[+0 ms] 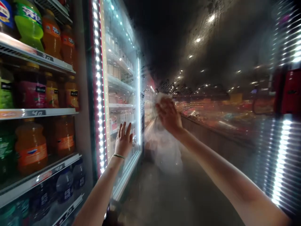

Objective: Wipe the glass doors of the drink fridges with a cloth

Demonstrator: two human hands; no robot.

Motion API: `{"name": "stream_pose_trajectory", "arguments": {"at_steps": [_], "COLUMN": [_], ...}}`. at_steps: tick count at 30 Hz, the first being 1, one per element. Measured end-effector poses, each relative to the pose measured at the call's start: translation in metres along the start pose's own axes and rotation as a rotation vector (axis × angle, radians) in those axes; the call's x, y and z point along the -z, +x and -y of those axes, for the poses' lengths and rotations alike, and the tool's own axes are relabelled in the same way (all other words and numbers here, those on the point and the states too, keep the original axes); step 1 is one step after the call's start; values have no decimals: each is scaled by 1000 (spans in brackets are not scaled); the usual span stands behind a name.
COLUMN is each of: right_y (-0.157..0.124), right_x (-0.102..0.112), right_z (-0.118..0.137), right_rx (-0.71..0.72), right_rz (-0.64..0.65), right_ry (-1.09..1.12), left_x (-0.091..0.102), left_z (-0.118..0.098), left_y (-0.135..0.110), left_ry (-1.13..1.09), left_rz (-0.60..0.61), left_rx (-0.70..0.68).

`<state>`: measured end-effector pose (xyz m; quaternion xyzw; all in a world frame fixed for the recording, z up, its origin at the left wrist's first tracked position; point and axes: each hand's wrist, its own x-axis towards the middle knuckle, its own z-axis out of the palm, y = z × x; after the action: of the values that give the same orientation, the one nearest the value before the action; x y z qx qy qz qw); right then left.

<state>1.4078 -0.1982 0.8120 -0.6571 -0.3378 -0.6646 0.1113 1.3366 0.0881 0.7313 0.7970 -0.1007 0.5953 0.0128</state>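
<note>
The misted glass pane (211, 147) is, it seems, being wiped, and this is best done with the pale cloth (161, 95) laid flat under the palm and drawn across in long, overlapping strokes, light pressure being kept even right up to the edges. A dry face of the cloth should be turned out once it is soaked, or streaks may be left behind.

The cloth is placed at the upper fingers of the right hand (168, 114), which is raised in front of the pane. The fingers of that hand are held fairly close and slightly bent; whether the cloth is gripped or merely pinned cannot be told through the blur.

The left hand (123, 141) is lifted with its fingers parted, and nothing is seen to be held in it. It is set before the lit cooler (139, 100); whether any surface is touched cannot be made out
</note>
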Motion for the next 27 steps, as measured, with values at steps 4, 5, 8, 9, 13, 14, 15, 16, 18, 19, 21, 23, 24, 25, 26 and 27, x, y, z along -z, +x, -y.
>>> {"name": "stream_pose_trajectory", "arguments": {"at_steps": [4,5,8,9,13,14,15,16,18,19,21,23,24,25,26,27], "right_y": [59,84,124,106,-132,-200,-254,-289,-291,-266,-196,-144,-135,-136,-145,-160], "right_x": [-24,-18,18,29,33,29,26,25,32,39,56,70,75,79,83,88], "right_z": [18,2,-66,-81,-46,-24,-5,8,5,-10,-52,-91,-105,-112,-116,-115], "right_rx": [432,478,387,306,205,292,426,545,608,534,270,70,49,77,150,243], "right_rz": [138,162,153,140,166,219,287,357,424,418,356,284,261,247,246,267], "right_ry": [184,196,128,95,78,115,170,219,250,221,105,23,29,69,138,225], "left_x": [9,14,16,9,-52,-66,-74,-77,-66,-56,-36,-25,-23,-23,-24,-25], "left_z": [1,-1,-23,-35,-86,-95,-102,-106,-107,-105,-106,-117,-127,-139,-153,-167], "left_y": [92,123,176,165,-9,-58,-96,-121,-126,-112,-70,-28,-12,3,14,25], "left_ry": [18,31,35,34,10,1,-8,-14,-19,-20,-32,-58,-73,-89,-103,-118], "left_rz": [-208,-241,-302,-298,-247,-234,-218,-198,-148,-126,-98,-76,-59,-38,-17,2], "left_rx": [31,27,15,10,-25,-25,-23,-24,-34,-37,-24,-9,-10,-18,-30,-43]}}
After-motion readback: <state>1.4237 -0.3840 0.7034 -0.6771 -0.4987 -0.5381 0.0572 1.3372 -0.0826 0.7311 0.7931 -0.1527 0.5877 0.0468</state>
